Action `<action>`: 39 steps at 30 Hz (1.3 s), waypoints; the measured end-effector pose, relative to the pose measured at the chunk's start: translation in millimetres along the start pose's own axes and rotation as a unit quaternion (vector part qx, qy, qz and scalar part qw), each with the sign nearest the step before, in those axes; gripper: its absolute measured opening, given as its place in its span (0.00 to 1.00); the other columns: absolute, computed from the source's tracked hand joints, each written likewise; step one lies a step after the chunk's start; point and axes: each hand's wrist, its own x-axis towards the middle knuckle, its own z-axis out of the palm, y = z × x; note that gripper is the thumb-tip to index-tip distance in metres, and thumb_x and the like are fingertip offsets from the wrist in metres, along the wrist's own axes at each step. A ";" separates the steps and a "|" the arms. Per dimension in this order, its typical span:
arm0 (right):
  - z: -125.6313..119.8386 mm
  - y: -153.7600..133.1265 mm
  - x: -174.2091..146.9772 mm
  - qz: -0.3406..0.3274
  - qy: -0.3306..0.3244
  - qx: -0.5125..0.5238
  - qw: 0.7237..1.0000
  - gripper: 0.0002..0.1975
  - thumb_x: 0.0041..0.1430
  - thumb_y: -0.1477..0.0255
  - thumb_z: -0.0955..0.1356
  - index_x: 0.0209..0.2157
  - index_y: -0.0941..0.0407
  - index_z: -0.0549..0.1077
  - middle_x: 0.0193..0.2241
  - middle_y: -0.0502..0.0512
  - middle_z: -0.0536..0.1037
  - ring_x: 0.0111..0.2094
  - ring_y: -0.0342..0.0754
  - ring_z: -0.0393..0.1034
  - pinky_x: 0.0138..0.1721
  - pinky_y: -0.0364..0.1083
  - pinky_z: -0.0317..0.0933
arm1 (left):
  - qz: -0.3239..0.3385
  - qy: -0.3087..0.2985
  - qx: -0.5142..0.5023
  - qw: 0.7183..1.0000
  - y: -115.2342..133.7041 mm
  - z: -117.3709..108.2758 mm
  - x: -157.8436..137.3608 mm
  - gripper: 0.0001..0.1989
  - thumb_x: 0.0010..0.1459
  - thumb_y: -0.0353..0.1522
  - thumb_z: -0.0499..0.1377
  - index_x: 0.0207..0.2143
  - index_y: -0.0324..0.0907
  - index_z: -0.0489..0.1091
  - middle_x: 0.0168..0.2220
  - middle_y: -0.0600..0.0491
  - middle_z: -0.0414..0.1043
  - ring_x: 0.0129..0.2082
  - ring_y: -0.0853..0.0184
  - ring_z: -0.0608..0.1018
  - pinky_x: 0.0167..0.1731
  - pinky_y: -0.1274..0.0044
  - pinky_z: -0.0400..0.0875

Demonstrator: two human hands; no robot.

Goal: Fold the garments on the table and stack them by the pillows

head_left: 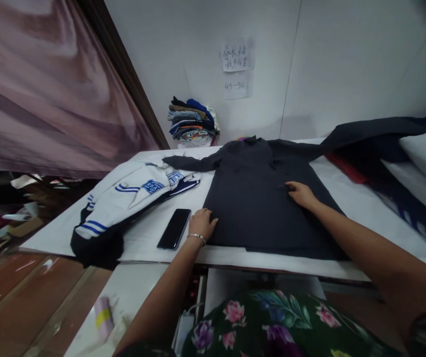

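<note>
A dark grey long-sleeved garment (252,203) with a collar lies spread on the white-covered table, its collar end toward the wall and its hem toward me. My left hand (202,224), with a bracelet on the wrist, rests at the garment's left edge near the hem, thumb apart from the fingers. On the right half of its body lies my right hand (302,194), fingers loosely bent against the cloth and thumb slightly apart. One sleeve stretches out to the left; the other reaches right, toward a heap of clothes.
Left of the garment are a black phone (174,228) and a white jacket (138,191) with blue stripes. A stack of folded clothes (192,119) stands by the wall under paper notes (238,57). More dark clothes (384,158) are heaped right. A pink curtain (49,89) hangs left.
</note>
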 end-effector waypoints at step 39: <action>-19.9 -35.4 -181.4 -0.351 -0.075 -0.036 0.933 0.15 0.65 0.72 0.59 0.41 0.55 0.76 0.36 0.59 0.73 0.36 0.47 0.67 0.37 0.47 0.62 | 0.358 -0.021 -0.081 0.930 59.6 15.4 -47.0 0.07 0.59 0.29 0.56 0.35 0.42 0.74 0.37 0.51 0.73 0.37 0.66 0.70 0.38 0.72 0.63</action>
